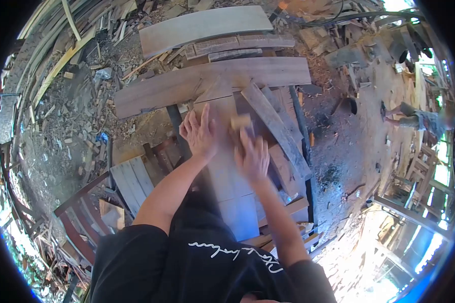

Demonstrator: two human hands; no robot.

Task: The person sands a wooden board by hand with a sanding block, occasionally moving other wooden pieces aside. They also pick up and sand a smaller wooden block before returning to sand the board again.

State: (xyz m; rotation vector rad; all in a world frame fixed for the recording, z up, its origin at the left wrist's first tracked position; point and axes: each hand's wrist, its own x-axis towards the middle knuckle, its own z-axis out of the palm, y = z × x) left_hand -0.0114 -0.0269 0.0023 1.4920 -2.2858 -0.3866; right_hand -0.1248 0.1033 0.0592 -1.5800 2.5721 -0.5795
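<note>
My left hand rests palm down with fingers spread at the left edge of a long pale wooden board. The board runs from my body forward over the work surface. My right hand is over the board's right side, smeared by motion. At its fingertips is a small light wooden block, blurred along with the hand and seemingly held. The block's underside is hidden. Just right of this hand, a narrow grey plank lies aslant.
A wide curved plank lies crosswise ahead, with another pale plank beyond it. Wood scraps litter the ground to the left. A slatted wooden frame stands at lower left. Another person is far right.
</note>
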